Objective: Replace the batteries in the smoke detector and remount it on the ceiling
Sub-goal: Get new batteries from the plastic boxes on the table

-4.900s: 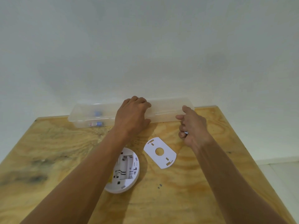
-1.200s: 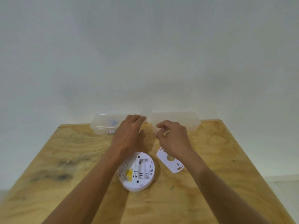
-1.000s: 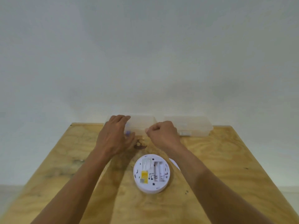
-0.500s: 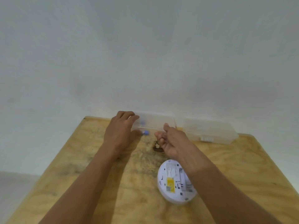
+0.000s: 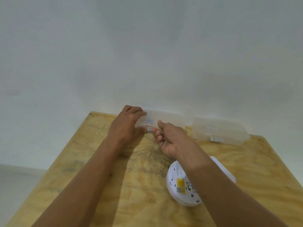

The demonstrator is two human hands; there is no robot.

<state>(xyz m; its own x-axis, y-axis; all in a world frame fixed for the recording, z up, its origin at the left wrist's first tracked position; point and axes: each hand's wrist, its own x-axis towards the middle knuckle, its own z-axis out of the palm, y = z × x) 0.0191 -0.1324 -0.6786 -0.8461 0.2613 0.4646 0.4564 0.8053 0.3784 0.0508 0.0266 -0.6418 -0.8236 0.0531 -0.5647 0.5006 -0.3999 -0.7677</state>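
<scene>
Our left hand [image 5: 127, 124] clamps the left end of the clear box [image 5: 165, 119] at the table's [image 5: 98, 161] far edge by the wall. Right hand [image 5: 169, 139] has fingers curled at the box's front latch; can't tell what it grips. Smoke detector [image 5: 179, 185] lies back-up under our right forearm, second clear box [image 5: 219, 131] to the right.

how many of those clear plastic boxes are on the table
2. One clear box sits at the table's far edge by the wall, with the left hand on its left end. The other box lies just to its right, untouched. None else shows.
</scene>
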